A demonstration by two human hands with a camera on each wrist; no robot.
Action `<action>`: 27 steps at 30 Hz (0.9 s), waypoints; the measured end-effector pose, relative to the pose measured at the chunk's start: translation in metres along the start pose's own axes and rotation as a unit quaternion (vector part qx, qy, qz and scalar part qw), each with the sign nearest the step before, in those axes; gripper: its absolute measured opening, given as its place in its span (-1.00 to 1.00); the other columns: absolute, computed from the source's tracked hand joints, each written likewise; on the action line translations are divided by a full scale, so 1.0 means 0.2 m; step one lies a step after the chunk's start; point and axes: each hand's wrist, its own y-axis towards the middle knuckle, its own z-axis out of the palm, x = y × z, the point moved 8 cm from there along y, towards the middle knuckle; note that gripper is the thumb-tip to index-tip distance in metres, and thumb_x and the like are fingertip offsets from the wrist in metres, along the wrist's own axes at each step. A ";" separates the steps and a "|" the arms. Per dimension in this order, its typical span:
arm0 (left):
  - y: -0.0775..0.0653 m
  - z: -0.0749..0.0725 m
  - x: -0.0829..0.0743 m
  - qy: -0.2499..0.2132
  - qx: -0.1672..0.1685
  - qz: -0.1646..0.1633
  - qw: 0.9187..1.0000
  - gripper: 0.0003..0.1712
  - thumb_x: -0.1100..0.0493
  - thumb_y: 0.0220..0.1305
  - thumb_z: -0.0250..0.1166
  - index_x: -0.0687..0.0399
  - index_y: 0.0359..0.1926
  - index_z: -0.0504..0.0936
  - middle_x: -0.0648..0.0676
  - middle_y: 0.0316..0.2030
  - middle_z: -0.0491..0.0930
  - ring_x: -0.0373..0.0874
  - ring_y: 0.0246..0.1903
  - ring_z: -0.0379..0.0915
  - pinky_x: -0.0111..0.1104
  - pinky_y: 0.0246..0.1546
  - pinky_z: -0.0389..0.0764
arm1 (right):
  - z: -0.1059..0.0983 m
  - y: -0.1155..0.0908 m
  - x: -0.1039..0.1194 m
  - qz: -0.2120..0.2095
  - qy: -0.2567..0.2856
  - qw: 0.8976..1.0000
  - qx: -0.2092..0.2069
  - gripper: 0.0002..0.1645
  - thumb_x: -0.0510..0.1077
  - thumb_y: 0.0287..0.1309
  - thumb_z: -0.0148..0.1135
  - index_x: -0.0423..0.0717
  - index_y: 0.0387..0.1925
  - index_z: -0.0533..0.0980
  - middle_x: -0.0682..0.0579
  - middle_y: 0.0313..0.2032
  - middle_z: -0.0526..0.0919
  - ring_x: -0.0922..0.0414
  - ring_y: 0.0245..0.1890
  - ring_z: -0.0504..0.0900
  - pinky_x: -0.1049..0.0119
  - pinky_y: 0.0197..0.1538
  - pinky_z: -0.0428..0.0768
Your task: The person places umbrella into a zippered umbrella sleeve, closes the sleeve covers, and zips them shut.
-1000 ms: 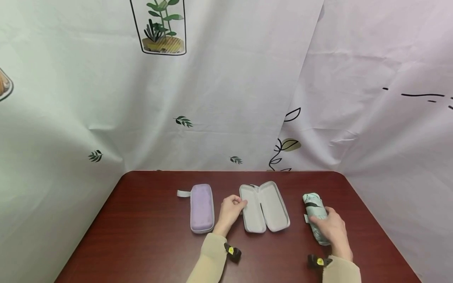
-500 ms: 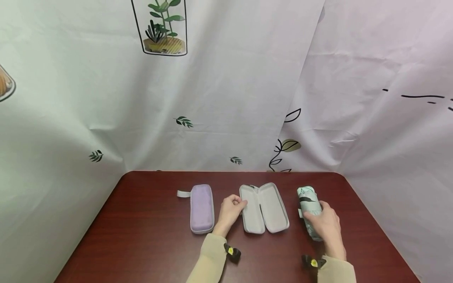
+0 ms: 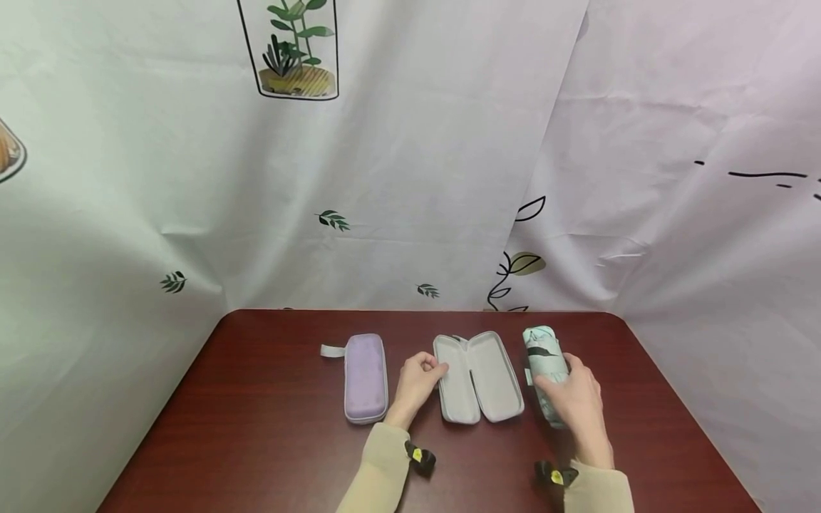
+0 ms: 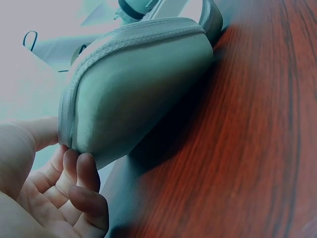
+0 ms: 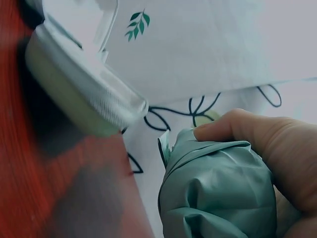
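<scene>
An unzipped hard case (image 3: 458, 392) lies spread open on the table, its two pale grey halves facing up. My left hand (image 3: 415, 385) pinches the rim of its left half between thumb and fingers; the left wrist view shows the smooth outer shell (image 4: 133, 94) and zipper edge there. To the right of the case, my right hand (image 3: 577, 402) grips a folded compact umbrella (image 3: 545, 363), mint green with a dark print. Close up in the right wrist view, the thumb lies along the gathered fabric of the umbrella (image 5: 218, 188). The right hand's fingers are mostly hidden behind it.
A closed lilac zipper case (image 3: 365, 377) with a pale wrist strap (image 3: 333, 351) lies left of my left hand. The dark red wooden table (image 3: 269, 442) ends at a white patterned curtain (image 3: 398, 178) behind and at both sides.
My right hand has carried the umbrella leftward and a little farther back, closer to the open case. My left hand stays on the case rim.
</scene>
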 end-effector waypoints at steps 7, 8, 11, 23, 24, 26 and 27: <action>0.00 -0.01 -0.01 0.010 0.000 0.004 1.000 -0.78 0.08 0.12 0.40 0.08 -0.44 0.54 -0.10 -0.65 0.40 -0.26 -0.64 0.33 -0.38 -0.52 0.39 | 0.04 -0.01 0.10 -0.020 0.002 1.000 0.004 -0.08 0.02 0.00 0.39 -0.33 0.31 0.27 -0.35 -0.03 0.53 -0.18 -0.18 0.50 -0.03 -0.19 0.47; 0.00 -0.01 -0.01 0.012 0.000 0.005 1.000 -0.78 0.09 0.12 0.40 0.08 -0.44 0.54 -0.10 -0.65 0.40 -0.26 -0.64 0.33 -0.38 -0.52 0.39 | 0.05 -0.02 0.11 -0.021 0.003 1.000 0.005 -0.09 0.02 0.00 0.39 -0.32 0.31 0.27 -0.34 -0.02 0.53 -0.18 -0.17 0.50 -0.03 -0.19 0.47; -0.01 -0.01 -0.01 0.016 -0.001 0.004 1.000 -0.78 0.09 0.13 0.40 0.07 -0.44 0.54 -0.11 -0.65 0.40 -0.26 -0.64 0.33 -0.37 -0.51 0.39 | 0.09 -0.02 0.15 -0.023 0.008 1.000 0.011 -0.09 0.01 0.00 0.38 -0.32 0.31 0.28 -0.34 0.01 0.53 -0.17 -0.16 0.50 -0.04 -0.17 0.47; 0.00 0.00 -0.02 0.019 0.000 0.007 1.000 -0.78 0.08 0.12 0.40 0.06 -0.46 0.53 -0.11 -0.65 0.40 -0.25 -0.63 0.32 -0.36 -0.50 0.39 | 0.24 0.01 0.26 -0.043 0.016 0.999 0.012 -0.10 0.00 -0.06 0.38 -0.29 0.30 0.31 -0.31 0.01 0.56 -0.16 -0.17 0.53 -0.04 -0.16 0.49; 0.00 0.00 -0.02 0.021 0.000 0.007 1.000 -0.78 0.07 0.12 0.40 0.05 -0.46 0.54 -0.11 -0.64 0.40 -0.26 -0.63 0.32 -0.36 -0.50 0.39 | 0.25 0.01 0.26 -0.043 0.016 0.999 0.015 -0.10 0.00 -0.05 0.38 -0.29 0.30 0.31 -0.32 0.03 0.55 -0.17 -0.16 0.53 -0.04 -0.16 0.48; 0.01 0.00 -0.02 0.025 0.001 0.009 1.000 -0.78 0.07 0.11 0.40 0.06 -0.46 0.54 -0.11 -0.64 0.40 -0.25 -0.62 0.32 -0.35 -0.50 0.38 | 0.28 0.01 0.26 -0.044 0.015 0.999 0.019 -0.09 0.00 -0.05 0.38 -0.30 0.31 0.30 -0.33 0.05 0.53 -0.17 -0.14 0.52 -0.05 -0.14 0.48; 0.01 0.00 -0.02 0.025 0.001 0.009 1.000 -0.77 0.07 0.11 0.40 0.06 -0.45 0.54 -0.11 -0.63 0.39 -0.25 -0.61 0.31 -0.35 -0.49 0.38 | 0.29 0.01 0.26 -0.044 0.013 0.999 0.022 -0.09 0.00 -0.04 0.37 -0.30 0.31 0.30 -0.34 0.06 0.52 -0.17 -0.13 0.51 -0.05 -0.14 0.48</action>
